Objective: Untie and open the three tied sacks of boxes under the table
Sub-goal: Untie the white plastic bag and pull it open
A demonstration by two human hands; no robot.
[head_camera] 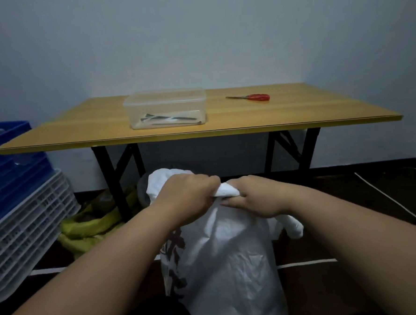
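Two stacks of crates fill the far left, blue crates [4, 155] on top and white slatted crates [26, 231] beneath, standing on a dark floor [375, 195] marked with pale lines. Just right of them a yellow-green sack [89, 225] slumps beside the black leg of a wooden folding table [297, 115] set against a plain pale wall [194, 36]. On the tabletop a clear plastic container [166, 108] holds a few dark and pale items too blurred to name, and red-handled scissors [249, 97] lie well to its right. In front of the table stands a white sack [233, 265] with dark red printing on its left side, and a grey bundle shows just behind it. The left hand [187, 197] has its fingers curled tight around the bunched neck of the white sack. The right hand [255, 198] pinches the twisted white knot [226, 190] between thumb and fingers, touching the left hand's knuckles. A loose twisted end of the sack hangs below the right wrist.
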